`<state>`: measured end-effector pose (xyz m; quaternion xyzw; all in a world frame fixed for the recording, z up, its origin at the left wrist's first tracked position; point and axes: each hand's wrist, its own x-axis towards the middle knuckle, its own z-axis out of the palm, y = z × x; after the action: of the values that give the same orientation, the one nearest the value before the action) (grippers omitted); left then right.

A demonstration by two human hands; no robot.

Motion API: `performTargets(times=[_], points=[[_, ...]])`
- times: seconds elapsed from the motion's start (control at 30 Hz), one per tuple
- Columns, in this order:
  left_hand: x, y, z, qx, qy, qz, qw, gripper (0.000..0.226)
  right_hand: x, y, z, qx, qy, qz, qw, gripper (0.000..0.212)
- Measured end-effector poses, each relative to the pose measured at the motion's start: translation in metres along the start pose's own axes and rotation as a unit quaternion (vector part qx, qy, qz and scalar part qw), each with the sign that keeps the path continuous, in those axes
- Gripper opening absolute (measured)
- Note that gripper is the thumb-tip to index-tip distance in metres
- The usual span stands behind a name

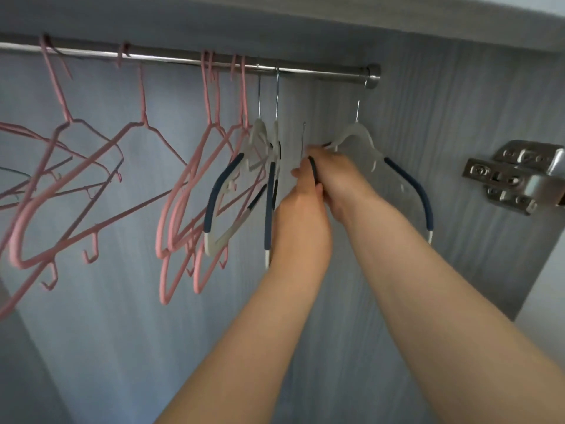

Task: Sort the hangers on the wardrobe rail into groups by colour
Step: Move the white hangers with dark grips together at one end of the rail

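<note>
A metal rail (171, 57) runs across the top of the wardrobe. Several pink hangers (65, 191) hang along its left and middle. Right of them hang two white hangers with navy grips (223, 191), and a third such hanger (409, 185) hangs near the rail's right end. Between them, a further white and navy hanger (312, 168) is off the rail, its metal hook pointing up below the bar. My left hand (301, 197) and my right hand (336, 179) both grip it at its navy part, one hand against the other. Most of that hanger is hidden behind my hands.
A metal door hinge (516, 179) is mounted on the right side wall. The rail ends in a round bracket (373, 75) on that wall. A shelf board closes the space above the rail. The grey back panel lies behind the hangers.
</note>
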<state>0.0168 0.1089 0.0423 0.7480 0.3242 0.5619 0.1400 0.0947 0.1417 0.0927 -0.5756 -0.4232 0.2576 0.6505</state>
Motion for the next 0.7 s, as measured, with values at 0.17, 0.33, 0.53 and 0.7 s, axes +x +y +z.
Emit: performTargets(times=[0.17, 0.33, 0.53, 0.7], points=[[-0.034, -0.032, 0.015, -0.011, 0.009, -0.039, 0.999, 0.038, -0.011, 0.069, -0.011, -0.010, -0.044, 0.089, 0.995, 0.034], [-0.096, -0.087, 0.011, -0.129, 0.058, -0.102, 0.985, 0.036, -0.042, 0.158, -0.042, -0.125, -0.067, 0.104, 0.984, 0.032], [-0.133, -0.162, -0.014, -0.294, 0.109, -0.261, 0.913, 0.027, -0.064, 0.228, -0.071, -0.287, -0.102, 0.172, 0.937, 0.065], [-0.136, -0.217, -0.054, -0.410, 0.120, -0.333, 0.841, 0.028, -0.074, 0.252, -0.076, -0.419, -0.158, 0.200, 0.871, 0.064]])
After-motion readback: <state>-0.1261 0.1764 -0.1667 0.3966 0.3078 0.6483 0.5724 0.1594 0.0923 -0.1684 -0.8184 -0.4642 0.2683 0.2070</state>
